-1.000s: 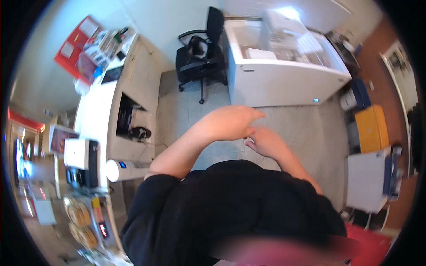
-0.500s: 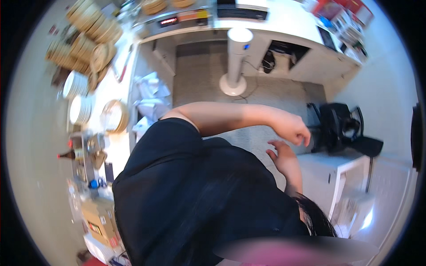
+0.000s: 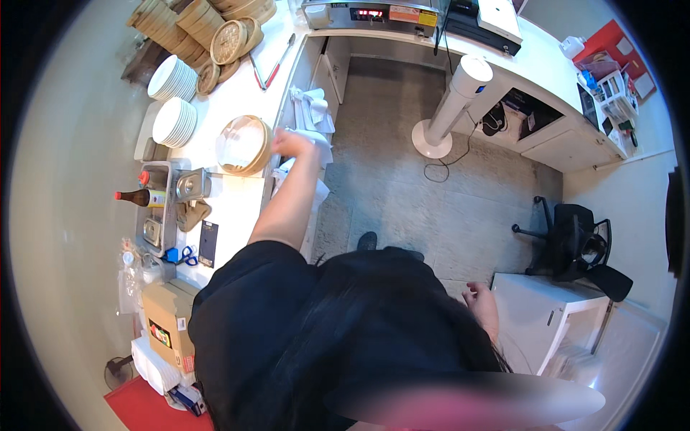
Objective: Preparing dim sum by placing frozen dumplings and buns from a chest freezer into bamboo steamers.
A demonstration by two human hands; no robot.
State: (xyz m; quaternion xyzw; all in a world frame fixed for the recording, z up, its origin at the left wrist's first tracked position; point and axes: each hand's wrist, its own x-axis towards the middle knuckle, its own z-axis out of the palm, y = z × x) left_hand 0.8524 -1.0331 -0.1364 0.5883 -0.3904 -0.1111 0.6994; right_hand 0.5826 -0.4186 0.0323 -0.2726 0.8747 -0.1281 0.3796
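Blurred left grip, fingers indistinct

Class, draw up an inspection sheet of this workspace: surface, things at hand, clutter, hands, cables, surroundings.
Surface: white counter along the left side.
Things at hand: round bamboo steamer on the counter.
Clutter: two plate stacks, a dark bottle, a cardboard box.
Hands: left hand at the steamer's right edge, contact unclear; right hand near the white chest, nothing seen in it.
Cables: dark cord looped on the floor.
Surroundings: black chair, white column.
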